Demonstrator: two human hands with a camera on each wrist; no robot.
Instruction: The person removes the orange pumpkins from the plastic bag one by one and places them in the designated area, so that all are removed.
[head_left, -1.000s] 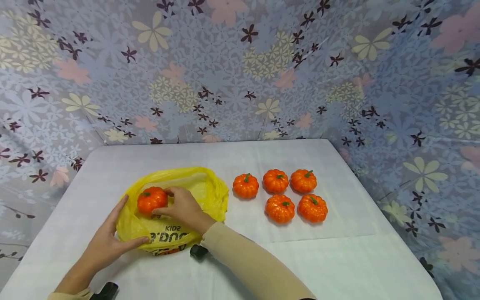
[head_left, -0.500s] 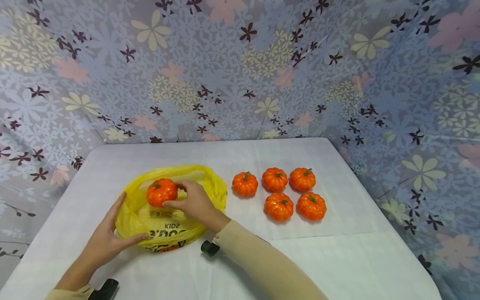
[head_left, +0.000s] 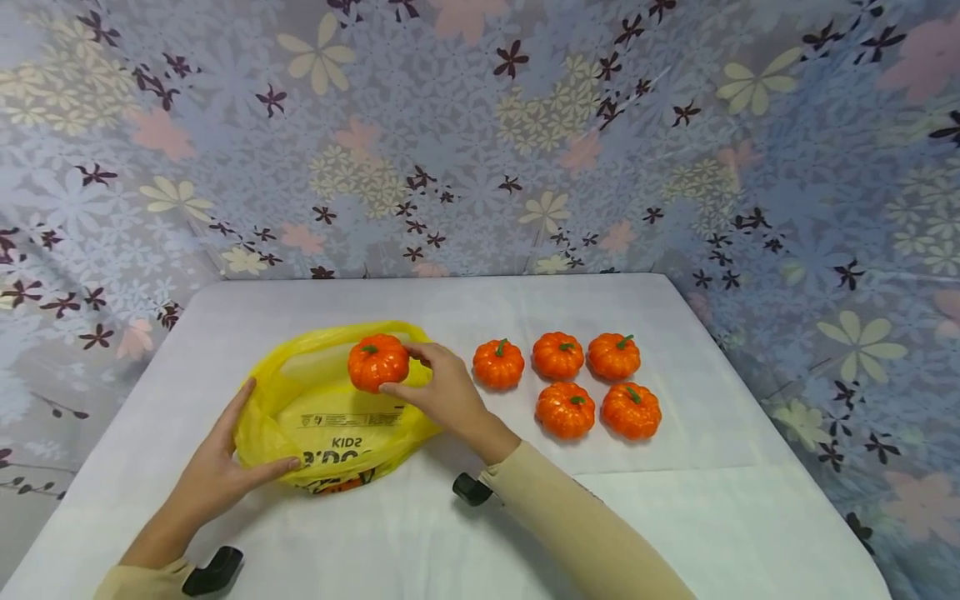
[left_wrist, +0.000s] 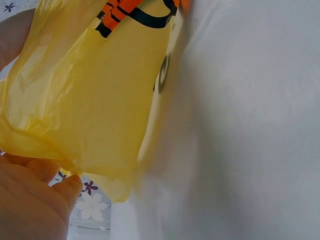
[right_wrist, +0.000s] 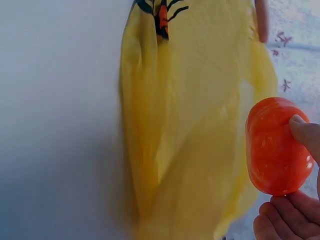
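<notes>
A small orange toy pumpkin (head_left: 378, 363) with a green stem is pinched between the thumb and fingers of my right hand (head_left: 453, 404). It hangs over the right part of a yellow plastic bag's open mouth. That bag (head_left: 262, 433) stands on the table with dark printed lettering inside. My left hand (head_left: 213, 479) holds the bag's left side, its thumb along the front rim and its fingers at the left edge. In the right wrist view the held pumpkin (right_wrist: 275, 145) shows beside the bag wall (right_wrist: 200, 80). The left wrist view shows the bag (left_wrist: 100, 100) above the left fingers.
To the right of the bag, several more orange pumpkins stand on the white-covered table (head_left: 712, 533), among them a nearest one (head_left: 498, 364) and a front right one (head_left: 632, 411). Behind and beside the table hangs a floral cloth (head_left: 480, 142).
My right hand has lifted the pumpkin from the left part of the bag and carried it rightward, over the bag's right part. My left hand has stayed at the bag's left side.
</notes>
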